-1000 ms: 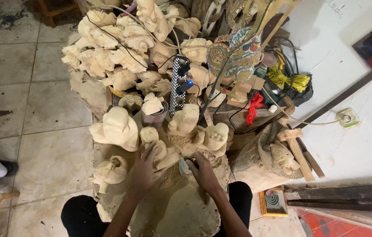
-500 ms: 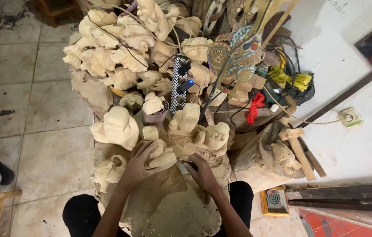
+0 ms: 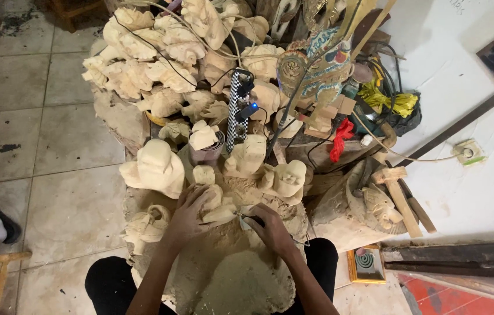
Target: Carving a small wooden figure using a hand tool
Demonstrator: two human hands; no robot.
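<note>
Left hand is clamped over a pale wooden carving, fingers curled around it, pinning it on the sawdust-covered block in front of the person. Right hand is closed on a small dark-handled tool, its tip right at the carving (the piled carvings rise just behind).

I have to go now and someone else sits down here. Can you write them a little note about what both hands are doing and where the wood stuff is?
Left hand: wrapped over the small pale carving, steadying it on the dusty work block.
Right hand: closed on a dark-handled tool, tip at the carving's right side.
Around: rough carved figures just behind the hands, a checkered power strip beyond, a wooden mallet to the right.
Done: the carving is roughed out. Left: cannot tell how much detail remains.
</note>
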